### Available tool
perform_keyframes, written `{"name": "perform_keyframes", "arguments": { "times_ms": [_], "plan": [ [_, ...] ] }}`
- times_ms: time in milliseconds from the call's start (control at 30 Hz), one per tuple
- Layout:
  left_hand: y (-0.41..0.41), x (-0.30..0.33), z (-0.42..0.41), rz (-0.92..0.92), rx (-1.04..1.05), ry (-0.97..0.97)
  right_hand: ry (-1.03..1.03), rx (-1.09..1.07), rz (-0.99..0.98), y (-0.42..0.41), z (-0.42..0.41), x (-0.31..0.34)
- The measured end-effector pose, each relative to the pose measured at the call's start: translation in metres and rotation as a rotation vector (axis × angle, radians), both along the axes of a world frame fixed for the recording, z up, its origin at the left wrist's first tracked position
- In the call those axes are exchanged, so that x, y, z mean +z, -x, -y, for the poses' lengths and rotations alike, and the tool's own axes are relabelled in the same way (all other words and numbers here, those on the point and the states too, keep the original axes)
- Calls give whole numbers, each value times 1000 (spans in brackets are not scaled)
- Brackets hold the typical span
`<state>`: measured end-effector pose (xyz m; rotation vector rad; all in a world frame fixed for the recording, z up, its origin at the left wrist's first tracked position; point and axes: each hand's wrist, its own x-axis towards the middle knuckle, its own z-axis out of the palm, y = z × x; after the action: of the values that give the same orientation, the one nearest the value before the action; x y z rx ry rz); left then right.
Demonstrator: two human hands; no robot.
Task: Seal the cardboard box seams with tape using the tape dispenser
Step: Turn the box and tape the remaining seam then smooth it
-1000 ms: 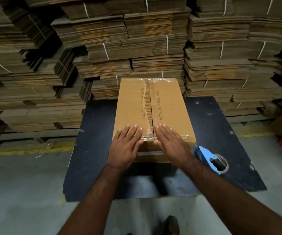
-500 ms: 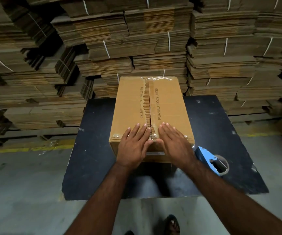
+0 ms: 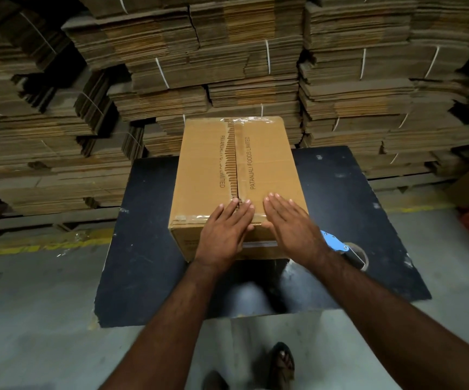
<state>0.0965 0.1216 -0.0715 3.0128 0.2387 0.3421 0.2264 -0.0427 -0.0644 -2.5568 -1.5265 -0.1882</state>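
Hands flat on cardboard box [image 3: 258, 170] near edge, left hand [image 3: 224, 232] and right hand [image 3: 292, 226] fingers straight, gripping nothing; tape dispenser [image 3: 336, 243] lay beside it.

Bundles of flattened cardboard [image 3: 227, 52], strapped with white bands, stack high from nine o'clock to three. A dark table [image 3: 148, 249] stands on grey concrete floor [image 3: 30, 319]. A yellow floor line [image 3: 30, 244] runs at nine o'clock.

Dim warehouse light, glare on the tape, wide-angle bowing at edges, corners perhaps slightly soft
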Motion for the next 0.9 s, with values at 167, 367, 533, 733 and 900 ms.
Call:
{"name": "perform_keyframes", "arguments": {
  "times_ms": [167, 367, 533, 733, 900],
  "plan": [
    [6, -1, -3, -35, -31, -47, 55, 91, 1, -6, 5, -2],
    [-9, 13, 14, -85, 4, 34, -42, 38, -70, -18, 18, 2],
    [-15, 2, 17, -92, 19, -108, 14, 76, -27, -27, 25, -5],
    [-17, 14, 21, -142, 25, -37, 99, 167, -25, -38, 34, 3],
    [-37, 16, 42, -142, 109, -12, 56, 42, -55, -47, 42, -3]
  ]
}}
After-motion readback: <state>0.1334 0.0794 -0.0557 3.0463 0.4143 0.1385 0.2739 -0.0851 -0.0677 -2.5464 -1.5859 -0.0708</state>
